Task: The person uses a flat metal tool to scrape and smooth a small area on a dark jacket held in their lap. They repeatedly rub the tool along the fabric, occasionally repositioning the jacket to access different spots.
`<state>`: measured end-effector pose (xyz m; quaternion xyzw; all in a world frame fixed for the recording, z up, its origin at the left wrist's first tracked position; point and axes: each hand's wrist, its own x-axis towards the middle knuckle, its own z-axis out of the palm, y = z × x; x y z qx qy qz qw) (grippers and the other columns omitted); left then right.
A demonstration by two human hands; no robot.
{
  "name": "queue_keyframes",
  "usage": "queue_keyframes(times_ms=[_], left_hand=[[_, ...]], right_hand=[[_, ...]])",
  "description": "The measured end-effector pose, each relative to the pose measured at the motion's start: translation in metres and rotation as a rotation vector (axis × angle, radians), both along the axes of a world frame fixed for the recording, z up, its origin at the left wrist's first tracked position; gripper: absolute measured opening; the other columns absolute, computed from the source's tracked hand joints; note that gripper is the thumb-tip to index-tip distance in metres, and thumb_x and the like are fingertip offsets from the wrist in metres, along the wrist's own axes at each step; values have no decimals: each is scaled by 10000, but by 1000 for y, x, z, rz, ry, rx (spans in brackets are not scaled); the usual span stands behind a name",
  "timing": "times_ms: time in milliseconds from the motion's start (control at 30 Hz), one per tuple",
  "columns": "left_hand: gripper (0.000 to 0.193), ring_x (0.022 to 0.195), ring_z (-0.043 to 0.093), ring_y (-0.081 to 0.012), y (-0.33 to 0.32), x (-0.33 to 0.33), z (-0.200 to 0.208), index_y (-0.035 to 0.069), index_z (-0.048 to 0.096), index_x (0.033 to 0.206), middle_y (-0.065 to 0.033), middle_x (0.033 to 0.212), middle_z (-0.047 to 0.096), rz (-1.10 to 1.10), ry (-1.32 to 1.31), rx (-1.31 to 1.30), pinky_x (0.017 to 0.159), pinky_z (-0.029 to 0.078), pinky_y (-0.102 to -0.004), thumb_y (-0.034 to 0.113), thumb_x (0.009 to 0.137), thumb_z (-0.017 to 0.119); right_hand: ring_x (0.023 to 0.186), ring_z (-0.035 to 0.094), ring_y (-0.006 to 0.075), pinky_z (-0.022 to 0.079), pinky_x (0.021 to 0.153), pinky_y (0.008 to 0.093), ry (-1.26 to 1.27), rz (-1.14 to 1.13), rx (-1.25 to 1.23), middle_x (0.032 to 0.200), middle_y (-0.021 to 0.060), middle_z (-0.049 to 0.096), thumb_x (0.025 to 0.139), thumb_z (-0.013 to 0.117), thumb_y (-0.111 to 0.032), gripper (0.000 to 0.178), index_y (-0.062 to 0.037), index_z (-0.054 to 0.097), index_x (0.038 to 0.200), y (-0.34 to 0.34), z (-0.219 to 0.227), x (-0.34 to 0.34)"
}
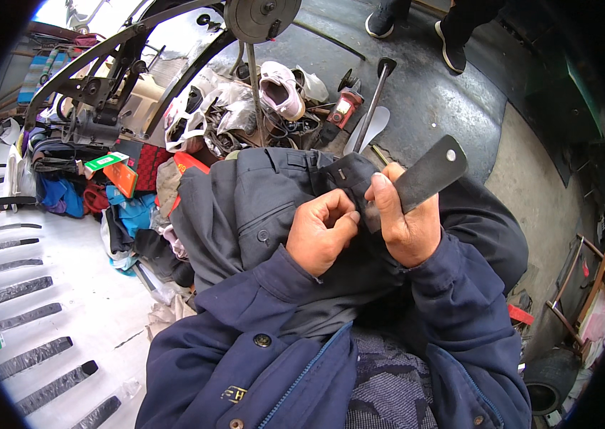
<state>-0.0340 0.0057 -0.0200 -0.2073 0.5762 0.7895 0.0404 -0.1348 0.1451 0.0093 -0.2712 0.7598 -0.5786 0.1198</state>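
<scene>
A pair of dark grey trousers (267, 207) lies across my lap, its waistband (345, 175) turned up between my hands. My left hand (324, 232) is closed in a pinch just beside the waistband; whatever its fingertips hold is too small or hidden to name. In my right hand (410, 222) is a flat black strip (433, 171) with squared, rounded corners and a bright round rivet or hole near its upper end. It slants up to the right, and its lower end is hidden in the fingers. The right thumb points up beside the waistband.
A black sewing machine (95, 100) with a large wheel (262, 16) stands at the upper left. Shoes (281, 89), a red power tool (345, 107) and a metal post (374, 107) are ahead. Dark strips (20, 289) line the white surface at left. Another person's shoes (450, 47) stand far right.
</scene>
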Motion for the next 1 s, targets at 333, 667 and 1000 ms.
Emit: queue_keyframes(times_ms=[333, 667, 1000], left_hand=[[129, 617, 477, -26, 1, 1, 0, 56, 560, 834, 50, 719, 550, -4, -2, 1, 558, 382, -208, 30, 948, 615], [132, 612, 477, -25, 2, 1, 1, 56, 560, 831, 54, 713, 539, 2, -1, -2, 553, 385, -210, 20, 946, 614], [141, 651, 446, -9, 2, 3, 3, 49, 545, 825, 67, 728, 520, 10, 4, -13, 576, 362, -201, 15, 944, 615]], right_hand=[[592, 523, 194, 414, 590, 333, 37, -8, 7, 644, 94, 546, 1021, 536, -171, 321, 8, 591, 760, -3, -1, -1], [575, 526, 194, 415, 576, 334, 14, -13, 25, 632, 98, 543, 1025, 535, -198, 356, 10, 585, 741, -4, -1, -2], [581, 533, 182, 420, 578, 329, 16, 77, 95, 619, 85, 545, 1034, 522, -201, 362, 10, 591, 748, -4, -3, -7]])
